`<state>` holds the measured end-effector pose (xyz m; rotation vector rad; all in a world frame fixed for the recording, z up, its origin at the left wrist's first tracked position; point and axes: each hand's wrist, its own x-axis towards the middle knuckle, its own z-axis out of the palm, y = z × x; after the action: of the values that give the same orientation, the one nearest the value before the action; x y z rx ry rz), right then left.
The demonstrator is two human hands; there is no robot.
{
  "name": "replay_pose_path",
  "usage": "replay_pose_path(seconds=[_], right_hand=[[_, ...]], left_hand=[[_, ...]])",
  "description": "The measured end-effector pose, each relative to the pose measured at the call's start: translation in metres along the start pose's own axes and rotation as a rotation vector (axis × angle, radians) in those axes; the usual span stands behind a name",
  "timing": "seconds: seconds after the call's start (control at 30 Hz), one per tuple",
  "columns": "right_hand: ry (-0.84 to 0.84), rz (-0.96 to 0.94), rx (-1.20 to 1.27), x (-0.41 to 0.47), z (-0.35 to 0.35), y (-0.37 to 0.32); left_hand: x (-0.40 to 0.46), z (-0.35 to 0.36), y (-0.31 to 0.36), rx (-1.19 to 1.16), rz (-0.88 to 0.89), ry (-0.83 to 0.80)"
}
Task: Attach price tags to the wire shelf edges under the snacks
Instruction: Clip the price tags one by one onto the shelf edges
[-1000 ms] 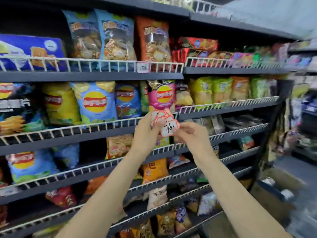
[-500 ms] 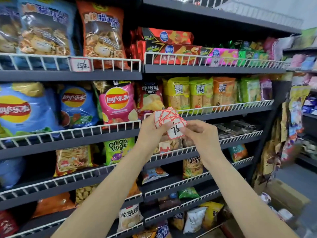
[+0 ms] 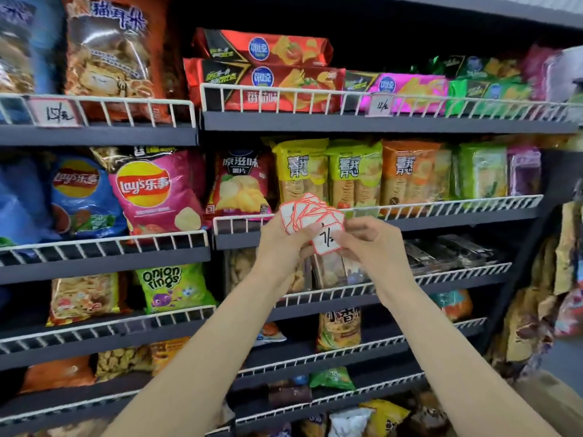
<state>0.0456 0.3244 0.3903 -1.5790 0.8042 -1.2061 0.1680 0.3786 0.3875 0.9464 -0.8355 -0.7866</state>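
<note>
Wire-fronted shelves [image 3: 378,212] crammed with glossy crisp bags behind. Left hand [image 3: 284,244] gripping fanned red-edged paper price tags [image 3: 307,212]; right hand [image 3: 372,244] pinching front tag [image 3: 326,242].

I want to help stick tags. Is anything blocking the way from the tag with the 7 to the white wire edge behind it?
Nothing visible does. The right hand pinches the 7 tag just in front of the wire shelf edge; only the left hand's fanned tag stack overlaps it.
</note>
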Motion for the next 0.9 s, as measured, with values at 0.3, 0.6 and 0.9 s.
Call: replay_pose_path(seconds=[0.3, 0.6, 0.9], right_hand=[[-0.163, 0.013, 0.025, 0.053, -0.078, 0.026], [-0.249, 0.074, 0.119, 0.082, -0.121, 0.052], [-0.328, 0.069, 0.168, 0.092, -0.133, 0.054]], left_hand=[[0.021, 0.075, -0.042, -0.028, 0.034, 0.09], [0.032, 0.107, -0.062, 0.006, 0.109, 0.277], [0.037, 0.121, -0.07, 0.103, 0.151, 0.286]])
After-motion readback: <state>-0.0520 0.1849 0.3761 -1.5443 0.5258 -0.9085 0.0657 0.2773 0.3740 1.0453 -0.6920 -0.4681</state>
